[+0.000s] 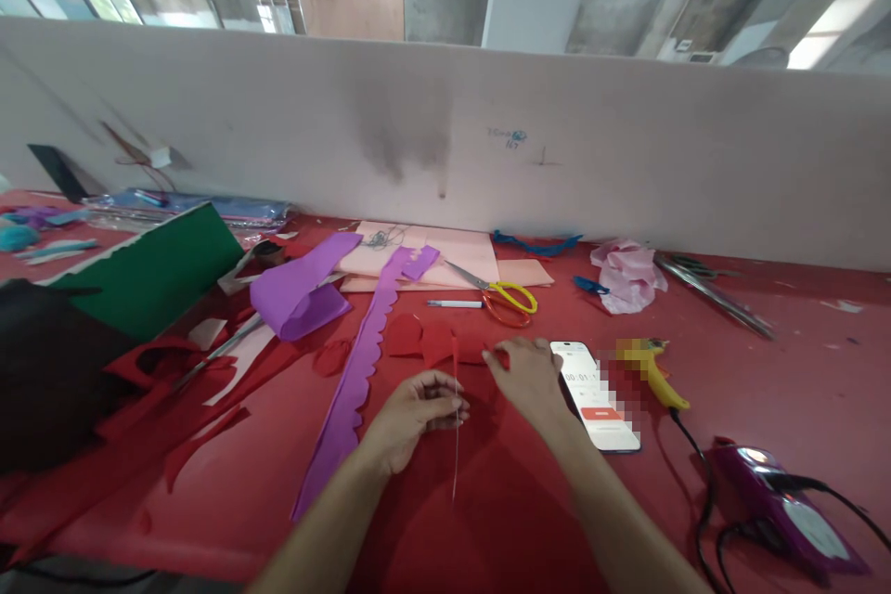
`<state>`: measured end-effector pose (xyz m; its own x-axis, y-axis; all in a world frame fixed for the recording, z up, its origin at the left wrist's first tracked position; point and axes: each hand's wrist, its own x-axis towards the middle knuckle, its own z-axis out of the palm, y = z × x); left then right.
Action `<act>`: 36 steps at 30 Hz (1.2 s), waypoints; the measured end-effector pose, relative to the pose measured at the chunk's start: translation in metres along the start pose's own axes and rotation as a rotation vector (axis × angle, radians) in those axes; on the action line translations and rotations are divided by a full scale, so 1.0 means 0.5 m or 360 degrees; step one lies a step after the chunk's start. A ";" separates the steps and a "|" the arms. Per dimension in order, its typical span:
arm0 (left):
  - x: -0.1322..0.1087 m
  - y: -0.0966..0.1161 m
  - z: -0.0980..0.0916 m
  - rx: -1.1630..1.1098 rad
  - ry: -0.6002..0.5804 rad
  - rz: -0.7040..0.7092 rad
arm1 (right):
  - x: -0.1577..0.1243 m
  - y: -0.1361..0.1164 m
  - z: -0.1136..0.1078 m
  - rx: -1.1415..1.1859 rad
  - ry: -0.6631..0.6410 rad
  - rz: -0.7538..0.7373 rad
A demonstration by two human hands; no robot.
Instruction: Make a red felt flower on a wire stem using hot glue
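Note:
My left hand (421,413) is closed, pinching a thin, pale wire (456,464) between thumb and fingers. The wire stands nearly upright and has a narrow red strip (455,351) at its top end. Beyond it lie several red petal-shaped pieces (438,341) in a row, red on the red tabletop. My right hand (533,380) bends its fingers down at the right end of that row. Red material shows between its fingertips, which look closed on a piece there. A phone (591,390) with a running timer lies beside the right hand.
A scalloped purple strip (355,390) lies left of my hands. Scissors (511,295) and a pen (455,303) lie ahead. To the right are a yellow glue gun (658,376) and a purple power box (783,510) with cables. Red scraps (174,371) and a green sheet (160,274) occupy the left.

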<state>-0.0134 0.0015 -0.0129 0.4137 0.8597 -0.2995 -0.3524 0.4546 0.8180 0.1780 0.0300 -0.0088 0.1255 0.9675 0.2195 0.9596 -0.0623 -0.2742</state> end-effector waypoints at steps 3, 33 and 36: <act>-0.001 0.002 -0.003 -0.0008 0.0007 0.0008 | 0.006 -0.021 0.016 -0.0035 0.0005 0.0055; -0.021 0.021 0.011 0.0005 -0.0306 0.0115 | 0.017 -0.011 0.020 0.0238 0.0074 0.0002; -0.019 0.027 0.012 -0.0030 -0.0209 0.0093 | 0.018 -0.009 0.024 0.0249 0.0079 -0.0002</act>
<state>-0.0172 -0.0018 0.0039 0.4980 0.8475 -0.1837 -0.3945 0.4101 0.8223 0.1719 0.0418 -0.0167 0.1402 0.9541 0.2648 0.9095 -0.0183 -0.4154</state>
